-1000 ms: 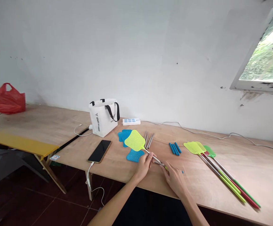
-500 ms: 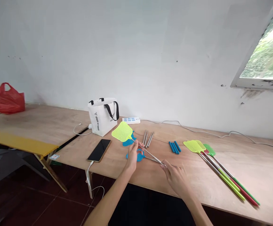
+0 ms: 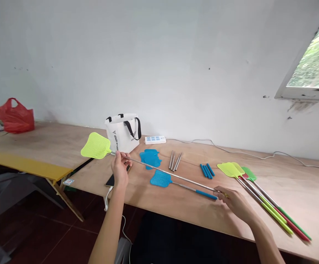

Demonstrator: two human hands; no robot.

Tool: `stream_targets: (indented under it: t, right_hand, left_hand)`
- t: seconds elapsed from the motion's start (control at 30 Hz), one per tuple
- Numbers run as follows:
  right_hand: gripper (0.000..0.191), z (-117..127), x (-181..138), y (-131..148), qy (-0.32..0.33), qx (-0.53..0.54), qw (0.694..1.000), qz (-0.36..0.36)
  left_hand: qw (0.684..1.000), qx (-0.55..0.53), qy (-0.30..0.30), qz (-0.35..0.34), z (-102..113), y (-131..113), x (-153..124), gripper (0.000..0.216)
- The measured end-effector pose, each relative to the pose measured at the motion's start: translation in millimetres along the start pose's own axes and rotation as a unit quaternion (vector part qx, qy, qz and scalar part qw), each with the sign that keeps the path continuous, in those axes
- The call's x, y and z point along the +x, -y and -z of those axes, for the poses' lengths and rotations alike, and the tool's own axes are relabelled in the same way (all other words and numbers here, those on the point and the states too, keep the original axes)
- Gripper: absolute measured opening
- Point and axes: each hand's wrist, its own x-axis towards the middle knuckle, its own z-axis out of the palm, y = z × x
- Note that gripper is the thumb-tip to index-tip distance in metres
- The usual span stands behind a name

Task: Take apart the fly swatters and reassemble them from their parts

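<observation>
Stretched between my two hands is a yellow-green fly swatter with a long, thin metal rod. My left hand is closed round the rod just below the swatter head. Its handle end sits in my right hand, which covers most of the grip. Below the rod, a blue fly swatter lies on the table, its handle tip near my right hand. Loose blue swatter heads, several metal rods and several blue handles lie behind.
Yellow-green, red and green swatters lie together at the right. Behind my left hand stand a white tote bag and a power strip; a phone is partly hidden. A red plastic bag sits on the left table.
My hands have moved apart, left hand leftward and right hand rightward. The yellow-green swatter's rod now spans a longer stretch. The blue swatter beneath shows more fully.
</observation>
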Motion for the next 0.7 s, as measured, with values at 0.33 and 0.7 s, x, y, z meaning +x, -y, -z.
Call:
stream_targets:
  t: [0.33,0.7]
  right_hand:
    - [0.045,19,-4,14,-0.006,-0.009,1.0,-0.007]
    - [0.047,15,-5,28,-0.012,0.017,1.0,0.014]
  left_hand:
    - [0.996,-0.074,-0.054,-0.011,8,-15,5,0.045]
    - [0.996,-0.063,-0.052,0.02,-24,3,-20,0.046]
